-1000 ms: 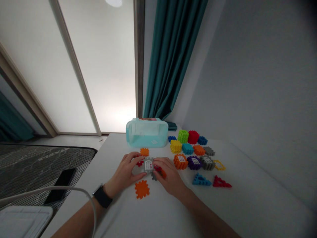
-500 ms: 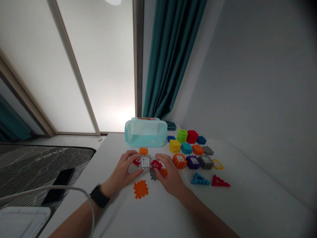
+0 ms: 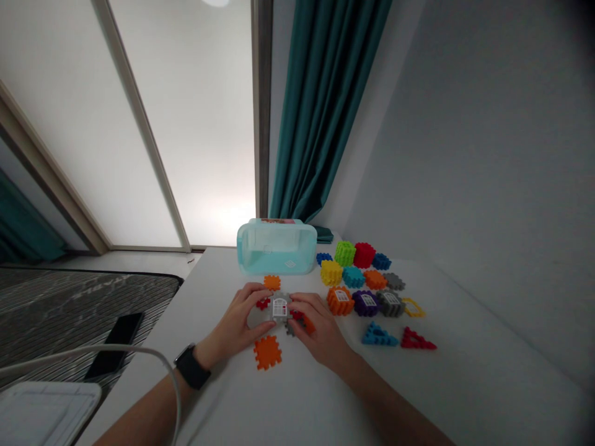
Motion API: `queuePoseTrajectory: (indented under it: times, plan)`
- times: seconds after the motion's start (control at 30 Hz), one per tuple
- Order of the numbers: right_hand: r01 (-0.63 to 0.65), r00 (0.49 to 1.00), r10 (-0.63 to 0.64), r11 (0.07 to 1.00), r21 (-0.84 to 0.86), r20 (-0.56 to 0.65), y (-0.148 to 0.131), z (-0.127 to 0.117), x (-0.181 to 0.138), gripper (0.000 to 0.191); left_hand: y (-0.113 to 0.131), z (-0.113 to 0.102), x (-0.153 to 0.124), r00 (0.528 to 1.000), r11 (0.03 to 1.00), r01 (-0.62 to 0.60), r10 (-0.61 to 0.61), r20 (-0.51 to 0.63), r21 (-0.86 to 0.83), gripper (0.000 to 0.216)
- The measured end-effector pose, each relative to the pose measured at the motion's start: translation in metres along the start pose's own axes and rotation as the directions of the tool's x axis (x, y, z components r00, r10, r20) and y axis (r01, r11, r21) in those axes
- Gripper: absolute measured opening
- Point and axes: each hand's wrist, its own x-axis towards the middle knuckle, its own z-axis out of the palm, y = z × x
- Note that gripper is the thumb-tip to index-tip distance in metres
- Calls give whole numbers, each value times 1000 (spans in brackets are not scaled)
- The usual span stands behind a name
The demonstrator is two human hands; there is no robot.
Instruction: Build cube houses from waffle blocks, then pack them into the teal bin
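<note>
Two hands, my left hand and right hand, flank a grey window block just below the centre of the frame.
It lies right of my left hand and left of my right, neither clearly nearer; it looks roughly square, so no long axis stands out. My left thumb and fingers curve apart, tips at its left edge; right fingertips meet its right edge, but I cannot tell whether either is clamped on it. Its notched rim looks like hard plastic around a pale latticed panel. Below, a flat, toothed orange square lies on the smooth white desk.
</note>
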Motion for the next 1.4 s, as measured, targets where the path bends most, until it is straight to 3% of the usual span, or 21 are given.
queuePoseTrajectory:
  times: [0.27,0.43,0.5,0.57,0.63,0.73,0.83,0.93,1.0,1.07,1.13,1.2,1.3,1.4]
  plan:
    - [31,999,-31,999,-12,-7,-1,-2,2,29,2,2,1,1000,999,29,-29,4,-27,49]
    - [80,997,-81,996,-42,-7,0,-6,2,21,5,0,4,994,965,85,-63,94,-249,37]
    - [49,999,-49,999,15,-23,-2,-6,2,19,8,0,5,985,938,123,-76,156,-324,30]
    - [-80,996,84,990,113,-30,-5,-4,3,14,9,-1,7,978,915,168,-109,177,-366,32]
    - [-285,957,291,928,238,11,-8,0,3,14,10,-1,9,972,891,218,-164,165,-399,39]
    - [-537,836,519,709,457,177,-11,7,4,24,9,-1,10,955,843,295,-246,165,-450,43]
    - [-616,763,578,518,593,289,-12,13,6,34,8,0,10,935,794,355,-294,201,-493,44]
    - [-626,748,589,473,620,306,-11,15,6,35,9,1,10,921,755,390,-312,235,-527,45]
    - [-618,761,578,511,597,294,-10,14,5,32,10,1,10,914,739,405,-318,251,-539,45]
    - [-573,809,545,643,508,222,-9,11,3,26,11,0,10,910,734,414,-320,265,-539,45]
    - [-447,891,444,829,337,91,-8,7,1,19,11,0,10,909,735,416,-313,276,-536,45]
    - [-265,963,270,952,151,-15,-6,3,0,14,12,0,9,913,739,407,-302,276,-537,47]
    - [-56,997,56,998,10,-43,-5,-1,0,14,12,2,8,914,755,403,-301,271,-517,51]
    - [37,999,-38,999,-40,-33,-3,-3,0,16,13,2,7,910,774,409,-305,283,-484,52]
